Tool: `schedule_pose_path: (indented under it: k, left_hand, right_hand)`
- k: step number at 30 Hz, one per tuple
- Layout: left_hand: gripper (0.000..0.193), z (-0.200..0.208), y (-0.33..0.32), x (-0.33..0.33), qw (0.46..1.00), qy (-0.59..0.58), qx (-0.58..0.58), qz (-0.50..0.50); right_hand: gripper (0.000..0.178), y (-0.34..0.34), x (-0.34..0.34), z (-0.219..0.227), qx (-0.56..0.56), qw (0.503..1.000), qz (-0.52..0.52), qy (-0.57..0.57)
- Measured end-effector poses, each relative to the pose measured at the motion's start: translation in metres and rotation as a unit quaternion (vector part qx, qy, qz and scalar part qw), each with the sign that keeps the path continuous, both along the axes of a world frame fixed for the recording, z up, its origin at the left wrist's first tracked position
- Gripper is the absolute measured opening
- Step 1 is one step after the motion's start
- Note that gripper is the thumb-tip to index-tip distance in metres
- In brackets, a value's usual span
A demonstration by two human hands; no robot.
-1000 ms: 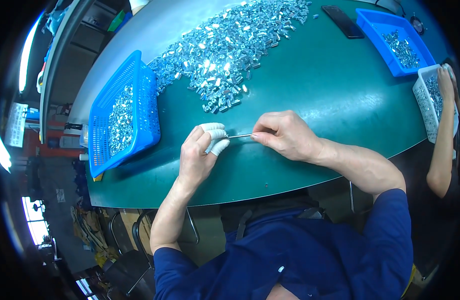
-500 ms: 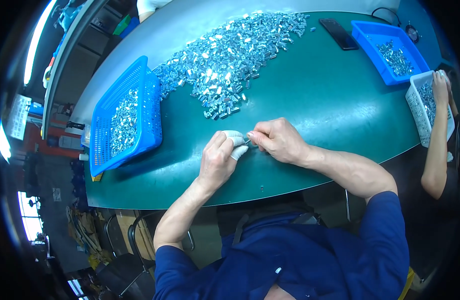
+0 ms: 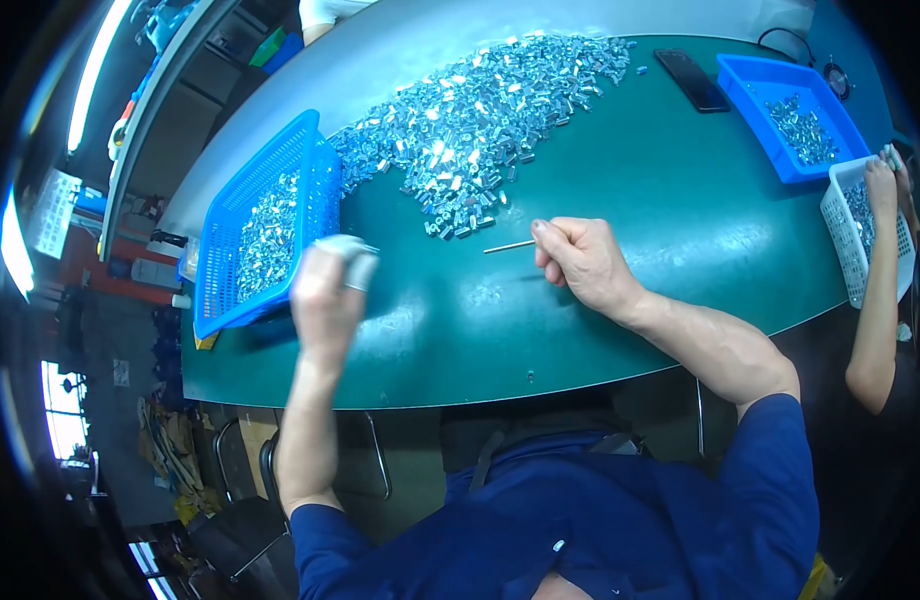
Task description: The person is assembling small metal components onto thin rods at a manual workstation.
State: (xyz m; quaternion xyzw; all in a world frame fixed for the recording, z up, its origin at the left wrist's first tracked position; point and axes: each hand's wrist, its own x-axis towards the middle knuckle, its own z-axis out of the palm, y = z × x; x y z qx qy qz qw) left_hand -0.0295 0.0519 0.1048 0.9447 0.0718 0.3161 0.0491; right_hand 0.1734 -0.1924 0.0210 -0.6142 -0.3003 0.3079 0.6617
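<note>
My right hand is closed, pinching one end of a thin metal rod that points left above the green table. My left hand, with white coverings on some fingers, is smeared by motion beside the right wall of a blue perforated basket. Whether it holds anything I cannot make out. Small shiny metal pieces lie in that basket. Beyond my hands spreads a large heap of similar metal pieces.
A black phone lies at the far right, beside a blue tray with some metal pieces. Another person's hand is at a white basket of pieces on the right edge. A chair stands at lower left.
My hands were together; the left has moved away left to the blue basket. My right hand has shifted slightly right and the rod is now exposed. The whole view has shifted a little.
</note>
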Motion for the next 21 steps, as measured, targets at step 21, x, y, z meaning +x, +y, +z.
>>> schedule_pose_path:
  k: [21]
  left_hand:
    - [0.026,-0.096,0.011,0.027,0.981,0.101,-0.151,0.069]
  right_hand:
    - [0.032,0.002,-0.006,-0.009,-0.035,0.999,0.031,-0.023]
